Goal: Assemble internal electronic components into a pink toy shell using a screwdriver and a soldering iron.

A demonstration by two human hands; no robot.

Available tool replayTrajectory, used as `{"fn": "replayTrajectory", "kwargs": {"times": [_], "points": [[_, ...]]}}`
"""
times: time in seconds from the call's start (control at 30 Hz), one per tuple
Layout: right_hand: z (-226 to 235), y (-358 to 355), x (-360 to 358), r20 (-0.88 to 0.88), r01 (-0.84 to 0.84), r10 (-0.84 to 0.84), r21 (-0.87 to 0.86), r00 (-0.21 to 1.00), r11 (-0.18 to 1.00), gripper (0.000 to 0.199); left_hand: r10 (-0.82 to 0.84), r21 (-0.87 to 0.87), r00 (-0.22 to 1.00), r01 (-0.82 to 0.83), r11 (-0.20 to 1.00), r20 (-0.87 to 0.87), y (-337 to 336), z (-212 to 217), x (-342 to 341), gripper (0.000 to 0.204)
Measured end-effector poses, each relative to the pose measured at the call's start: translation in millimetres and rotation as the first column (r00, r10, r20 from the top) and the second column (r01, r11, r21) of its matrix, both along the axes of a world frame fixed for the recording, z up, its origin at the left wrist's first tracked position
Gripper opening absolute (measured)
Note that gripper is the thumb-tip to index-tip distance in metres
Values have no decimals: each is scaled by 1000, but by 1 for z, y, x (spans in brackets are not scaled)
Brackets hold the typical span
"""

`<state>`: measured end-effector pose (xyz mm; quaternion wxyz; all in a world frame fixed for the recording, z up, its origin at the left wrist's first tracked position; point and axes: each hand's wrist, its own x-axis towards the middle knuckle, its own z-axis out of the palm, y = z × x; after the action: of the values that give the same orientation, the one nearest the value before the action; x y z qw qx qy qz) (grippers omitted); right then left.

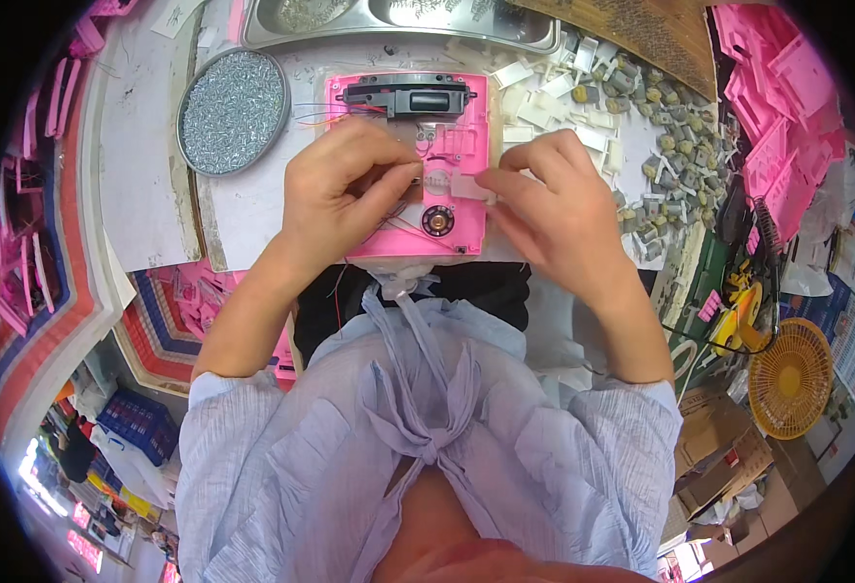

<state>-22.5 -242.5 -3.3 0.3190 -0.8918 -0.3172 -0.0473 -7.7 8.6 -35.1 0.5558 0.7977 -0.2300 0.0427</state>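
Your left hand [345,189] and right hand [554,199] rest on a smooth, glossy pink plastic panel [466,117] carrying a matt black plastic module [408,95]. At ten o'clock, a dull metal dish [186,117] holds shiny metal screws [233,109]. At one o'clock lie matt white plastic pieces [554,97].

White workbench [252,209]: pink panel [410,165], round screw dish [232,111], white clips [563,92], small motors [675,160].

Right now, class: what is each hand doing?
Left hand: pinched shut on a small part over the pink panel.
Right hand: pinching the white plastic piece.
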Motion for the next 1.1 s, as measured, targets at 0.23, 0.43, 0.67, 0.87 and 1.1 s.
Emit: {"fn": "replayTrajectory", "kwargs": {"times": [0.23,0.43,0.67,0.87,1.1], "points": [[0,6,20,62,-150,149,12,987,989,27,8,-1,999,-8,1000,53,-1,-5,1,9],[-35,0,17,-6,-140,144,220,989,965,34,6,-17,1000,-6,1000,22,-2,-6,1,10],[-16,16,12,-44,-97,93,-106,995,990,17,-14,3,1000,14,1000,-16,0,-8,-1,10],[-8,-2,4,-75,-4,6,29,997,1000,23,-25,32,999,26,999,-25,-3,-3,-2,11],[-31,-125,60,234,395,-328,-362,915,844,26,-35,54,999,36,998,-19,-1,-4,-1,9]]}}
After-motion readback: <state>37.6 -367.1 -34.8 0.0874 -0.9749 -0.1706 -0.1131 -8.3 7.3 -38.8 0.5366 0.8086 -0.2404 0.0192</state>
